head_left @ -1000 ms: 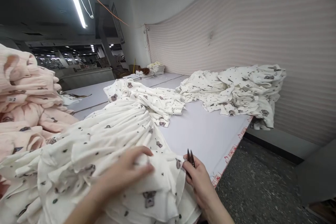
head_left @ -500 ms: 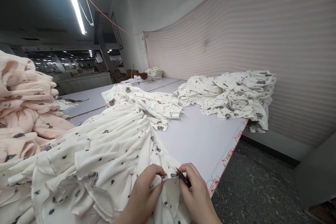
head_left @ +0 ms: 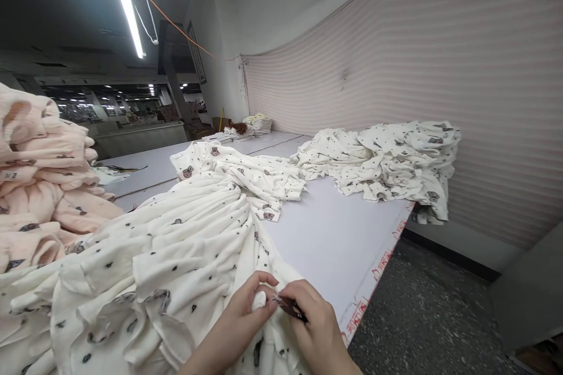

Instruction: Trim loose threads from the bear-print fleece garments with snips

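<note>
A white garment with small dark motifs and bear prints lies gathered across the near table. My left hand pinches a bunched edge of it between thumb and fingers, and a bit of white cloth shows in the grip. In my right hand is a pair of dark thread snips, partly covered by the fingers. The tips of the snips meet the cloth right at my left fingertips. Whether the blades are apart cannot be made out.
Peach garments are heaped at the left. A pile of white printed garments lies at the table's far right, hanging over the edge. The pale table has a red-printed border on its right side. A striped curtain hangs behind.
My right hand has moved left with the snips, up against my left fingertips. The cloth edge stretched between the hands is now bunched up at the left hand.
</note>
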### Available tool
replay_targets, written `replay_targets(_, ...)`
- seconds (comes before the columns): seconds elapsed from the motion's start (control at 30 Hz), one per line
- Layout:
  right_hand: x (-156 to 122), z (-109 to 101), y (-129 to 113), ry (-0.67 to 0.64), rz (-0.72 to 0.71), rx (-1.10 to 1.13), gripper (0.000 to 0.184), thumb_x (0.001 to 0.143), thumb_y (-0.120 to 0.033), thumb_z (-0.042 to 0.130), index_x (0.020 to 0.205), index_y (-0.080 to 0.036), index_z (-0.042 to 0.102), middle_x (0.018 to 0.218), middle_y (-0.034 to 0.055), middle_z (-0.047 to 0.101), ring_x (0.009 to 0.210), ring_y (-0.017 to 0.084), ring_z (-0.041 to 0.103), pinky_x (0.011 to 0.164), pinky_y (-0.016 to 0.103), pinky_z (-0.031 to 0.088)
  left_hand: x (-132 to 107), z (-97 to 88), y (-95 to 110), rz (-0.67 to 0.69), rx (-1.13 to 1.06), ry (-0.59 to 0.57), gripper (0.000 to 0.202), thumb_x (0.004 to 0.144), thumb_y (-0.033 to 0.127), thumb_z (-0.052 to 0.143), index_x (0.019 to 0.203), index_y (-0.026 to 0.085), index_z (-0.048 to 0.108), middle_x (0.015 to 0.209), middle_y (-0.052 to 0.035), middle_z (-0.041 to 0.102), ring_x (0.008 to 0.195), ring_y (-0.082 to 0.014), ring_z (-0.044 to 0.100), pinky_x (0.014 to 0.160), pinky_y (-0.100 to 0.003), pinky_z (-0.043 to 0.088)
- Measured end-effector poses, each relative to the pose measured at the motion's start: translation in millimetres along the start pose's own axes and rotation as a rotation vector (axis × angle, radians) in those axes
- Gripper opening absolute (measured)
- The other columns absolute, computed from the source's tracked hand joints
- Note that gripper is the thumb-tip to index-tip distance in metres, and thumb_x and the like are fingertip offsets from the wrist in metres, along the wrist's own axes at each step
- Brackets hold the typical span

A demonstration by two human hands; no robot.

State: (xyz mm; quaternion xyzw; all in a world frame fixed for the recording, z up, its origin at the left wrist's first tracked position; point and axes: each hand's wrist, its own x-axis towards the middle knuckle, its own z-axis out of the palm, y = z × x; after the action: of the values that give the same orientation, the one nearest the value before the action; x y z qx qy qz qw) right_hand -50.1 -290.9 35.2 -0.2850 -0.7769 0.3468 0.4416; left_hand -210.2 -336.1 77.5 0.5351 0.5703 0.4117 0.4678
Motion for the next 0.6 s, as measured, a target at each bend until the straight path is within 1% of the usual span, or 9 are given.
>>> replay_targets(0.07,0.9,4.0,2.5,0.003,0.085,0.002,0.018,0.083,-0.010,0.045,0.088,-0.022,0.057,0.078,0.0007,0.063,0.071,0.016,0.059,0.063,0.023,0.043,-0.1,2.2,-1.6,-0.013,0.088,0.015,0.025,0.082,0.035,0.058,0.104,0.023,0.057,0.085,0.0015,0.061,0.084,-0.0194,0.056,0.072,-0.026,0.040)
replay_targets(0.13,3.0,6.1,3.9,0.026,0.168,0.027,0.011,0.089,-0.019,0.045,0.085,-0.021,0.056,0.074,0.0001,0.062,0.067,0.016,0.057,0.062,0.023,0.042,0.7,4.3,-1.2,-0.008,0.142,0.027,0.019,0.082,0.035,0.057,0.094,0.022,0.064,0.083,0.0008,0.061,0.085,-0.0201,0.055,0.075,-0.026,0.040)
replay_targets(0.2,4.1,4.8,3.6,0.039,0.231,0.077,0.015,0.091,-0.029,0.047,0.082,-0.020,0.056,0.072,-0.0002,0.061,0.065,0.015,0.056,0.061,0.023,0.042,1.9,5.7,-0.1,-0.001,0.143,0.047,0.018,0.083,0.036,0.056,0.084,0.021,0.066,0.080,0.0008,0.062,0.085,-0.0203,0.054,0.079,-0.027,0.039)
replay_targets(0.27,2.9,-0.1,2.4,0.053,0.263,0.139,0.016,0.089,-0.034,0.053,0.082,-0.020,0.058,0.075,0.0005,0.062,0.070,0.016,0.058,0.063,0.023,0.044,2.8,6.0,0.5,-0.027,0.105,0.088,0.018,0.082,0.036,0.056,0.081,0.021,0.065,0.080,0.0014,0.062,0.086,-0.0203,0.054,0.081,-0.028,0.038)
replay_targets(0.33,-0.5,-7.0,1.5,0.054,0.258,0.161,0.015,0.085,-0.034,0.058,0.089,-0.021,0.063,0.082,0.0021,0.064,0.079,0.019,0.061,0.068,0.024,0.045,3.0,5.2,0.1,-0.051,0.053,0.113,0.017,0.081,0.037,0.057,0.083,0.021,0.065,0.083,0.0014,0.062,0.089,-0.0210,0.053,0.084,-0.029,0.037)
replay_targets(0.43,-5.3,-15.7,0.3,0.007,0.261,0.092,0.020,0.084,-0.031,0.059,0.100,-0.023,0.068,0.090,0.0038,0.066,0.084,0.021,0.062,0.072,0.025,0.046,2.9,3.4,-1.6,-0.076,0.014,0.112,0.018,0.079,0.037,0.058,0.083,0.021,0.064,0.083,0.0012,0.061,0.089,-0.0212,0.053,0.084,-0.029,0.037)
replay_targets(0.5,-5.2,-18.3,-1.3,-0.060,0.293,0.046,0.020,0.083,-0.031,0.060,0.098,-0.024,0.071,0.088,0.0034,0.068,0.084,0.021,0.063,0.072,0.025,0.045,3.1,3.3,-1.9,-0.069,0.019,0.085,0.017,0.080,0.036,0.057,0.082,0.020,0.064,0.083,0.0014,0.061,0.089,-0.0207,0.053,0.084,-0.029,0.038)
replay_targets(0.6,-0.7,-17.5,-3.6,-0.134,0.324,0.026,0.018,0.085,-0.033,0.060,0.090,-0.026,0.075,0.080,0.0017,0.068,0.079,0.020,0.063,0.069,0.025,0.044,3.4,7.3,0.3,-0.063,0.083,0.068,0.017,0.082,0.035,0.056,0.083,0.020,0.064,0.083,0.0019,0.062,0.089,-0.0195,0.053,0.084,-0.028,0.039)
